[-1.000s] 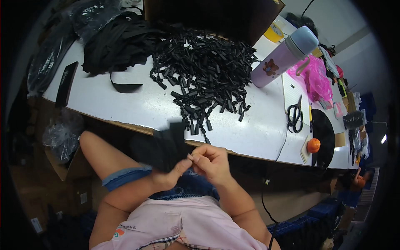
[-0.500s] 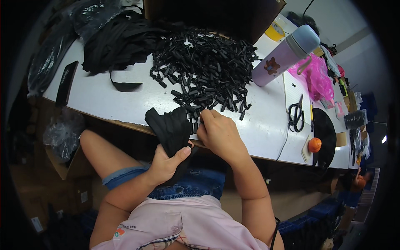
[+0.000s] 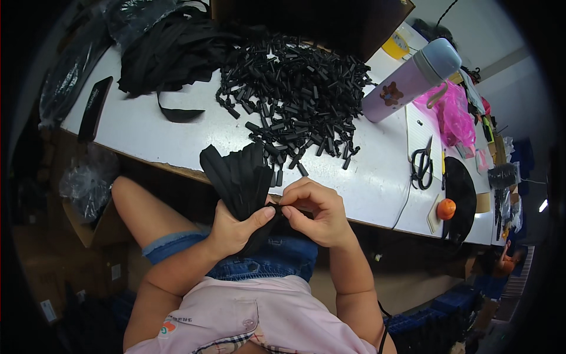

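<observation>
My left hand (image 3: 242, 227) is closed around a bundle of black zipper tapes (image 3: 236, 177), which fans out above the fist at the table's front edge. Close beside the left thumb, my right hand (image 3: 318, 212) pinches a small black piece at the end of a tape. Fingers cover most of that piece; it looks like one of the zipper pulls. Both hands are over my lap and nearly touch. Beyond them, a large heap of small black zipper pulls (image 3: 300, 94) spreads over the white table (image 3: 206, 138).
More black tapes (image 3: 171, 53) lie at the far left, near a dark phone-like slab (image 3: 95, 109). A lilac bottle (image 3: 392, 88) stands right of the heap. Farther right are scissors (image 3: 421, 168), an orange fruit (image 3: 446, 209) and a pink plastic bag (image 3: 451, 112). A box (image 3: 312, 23) stands behind.
My right hand has moved from the near edge of the heap back toward me, to the tape end by my left thumb. The left hand still grips the bundle.
</observation>
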### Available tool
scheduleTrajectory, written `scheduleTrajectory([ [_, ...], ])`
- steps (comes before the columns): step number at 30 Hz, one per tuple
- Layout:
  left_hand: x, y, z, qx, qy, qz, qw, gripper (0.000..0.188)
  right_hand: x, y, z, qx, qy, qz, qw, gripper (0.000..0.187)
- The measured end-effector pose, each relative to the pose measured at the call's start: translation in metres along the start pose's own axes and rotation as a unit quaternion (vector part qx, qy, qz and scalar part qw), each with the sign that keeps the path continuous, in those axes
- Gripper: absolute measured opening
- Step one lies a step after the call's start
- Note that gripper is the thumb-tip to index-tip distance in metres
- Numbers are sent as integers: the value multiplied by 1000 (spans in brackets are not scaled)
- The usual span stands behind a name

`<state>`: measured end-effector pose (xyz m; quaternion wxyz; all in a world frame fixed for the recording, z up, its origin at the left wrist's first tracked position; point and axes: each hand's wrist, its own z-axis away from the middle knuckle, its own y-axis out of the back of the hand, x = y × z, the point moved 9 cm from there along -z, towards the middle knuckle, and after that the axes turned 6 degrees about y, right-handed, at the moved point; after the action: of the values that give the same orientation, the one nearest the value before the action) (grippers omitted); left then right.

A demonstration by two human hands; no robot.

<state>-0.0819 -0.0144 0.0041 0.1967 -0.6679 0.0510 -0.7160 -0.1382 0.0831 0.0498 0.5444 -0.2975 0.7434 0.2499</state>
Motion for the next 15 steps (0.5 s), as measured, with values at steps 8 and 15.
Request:
scheduleTrajectory([
  [8, -1, -2, 1, -23, -4, -16, 1000, 9, -7, 1, -3, -46, 19, 60, 997, 9],
  [15, -1, -4, -1, -45, 21, -60, 997, 13, -15, -7, -12, -131, 65, 144, 979, 10],
])
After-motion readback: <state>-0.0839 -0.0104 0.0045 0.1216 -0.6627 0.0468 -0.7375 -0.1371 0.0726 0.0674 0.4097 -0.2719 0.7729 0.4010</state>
